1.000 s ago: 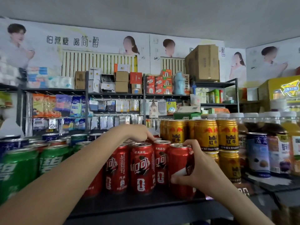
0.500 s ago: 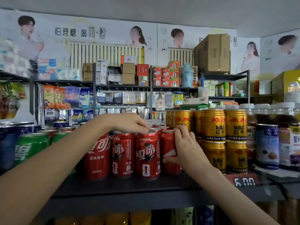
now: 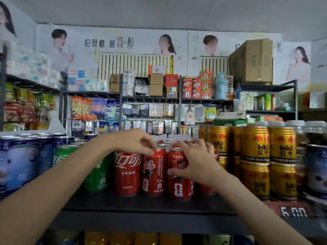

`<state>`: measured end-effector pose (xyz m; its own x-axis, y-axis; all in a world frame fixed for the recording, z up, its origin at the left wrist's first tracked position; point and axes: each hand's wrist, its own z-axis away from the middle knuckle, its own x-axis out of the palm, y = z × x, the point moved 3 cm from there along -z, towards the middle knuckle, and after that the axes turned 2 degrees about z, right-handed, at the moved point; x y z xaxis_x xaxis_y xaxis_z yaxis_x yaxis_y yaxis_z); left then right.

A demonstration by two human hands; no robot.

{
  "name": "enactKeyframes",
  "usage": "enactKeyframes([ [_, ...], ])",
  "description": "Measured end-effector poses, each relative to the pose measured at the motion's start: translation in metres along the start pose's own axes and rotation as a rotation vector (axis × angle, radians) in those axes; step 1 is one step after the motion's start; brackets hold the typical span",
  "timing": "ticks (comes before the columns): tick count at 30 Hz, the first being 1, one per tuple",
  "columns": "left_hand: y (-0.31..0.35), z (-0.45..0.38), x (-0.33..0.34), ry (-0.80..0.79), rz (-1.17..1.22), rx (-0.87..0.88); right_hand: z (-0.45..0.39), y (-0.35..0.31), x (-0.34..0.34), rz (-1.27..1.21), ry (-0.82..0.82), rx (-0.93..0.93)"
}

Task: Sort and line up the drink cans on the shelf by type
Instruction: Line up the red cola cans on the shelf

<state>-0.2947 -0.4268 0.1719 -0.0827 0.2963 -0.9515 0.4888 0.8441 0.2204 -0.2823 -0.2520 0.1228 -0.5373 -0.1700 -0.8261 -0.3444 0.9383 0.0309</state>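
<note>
Right hand [image 3: 196,163] first: wraps the right red can [image 3: 178,186] from its outer side, thumb laid across the label, fingers curled over the rim and round the back, so clamped on that can and not apart. Left hand [image 3: 134,142]: comes in from above with fingers curled down, and seems to pinch the rim of the middle red can [image 3: 154,174] between thumb and forefinger. Both cans upright at the front of the shelf [image 3: 141,204], touching each other, with a third red can [image 3: 127,174] just beside them on the left and more red tops packed close behind. Risk, as a judgement: little room on either side. Green cans [image 3: 97,174] against the red row on the left, stacked gold cans [image 3: 254,147] just beside it on the right. Pushing the right can sideways or back too briskly could knock the gold stack, two cans high and likely the easiest thing to topple. Pulling a can forward could tip it off the shelf's front edge, close by. Rim-only hold on the left looks weak for lifting; likely to slip or tilt the can against its neighbours. Pose: both forearms stretched forward and slightly up, converging on the red group, left wrist bent downward, right wrist about straight.
</note>
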Motion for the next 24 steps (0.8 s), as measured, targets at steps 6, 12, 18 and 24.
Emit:
enactKeyframes([
  [6,-0.005,-0.001,0.009,0.097,-0.045,0.042,0.001,0.007,0.002,0.168,0.078,0.088],
  [12,-0.001,-0.002,0.015,0.132,-0.017,0.026,-0.004,-0.003,0.002,0.3,0.068,0.028],
  [18,0.0,-0.004,0.016,0.242,-0.032,0.037,-0.037,0.019,-0.021,-0.135,0.04,0.076],
  [24,-0.006,0.0,0.014,0.159,0.048,0.072,-0.096,-0.003,-0.001,-0.162,-0.301,-0.056],
])
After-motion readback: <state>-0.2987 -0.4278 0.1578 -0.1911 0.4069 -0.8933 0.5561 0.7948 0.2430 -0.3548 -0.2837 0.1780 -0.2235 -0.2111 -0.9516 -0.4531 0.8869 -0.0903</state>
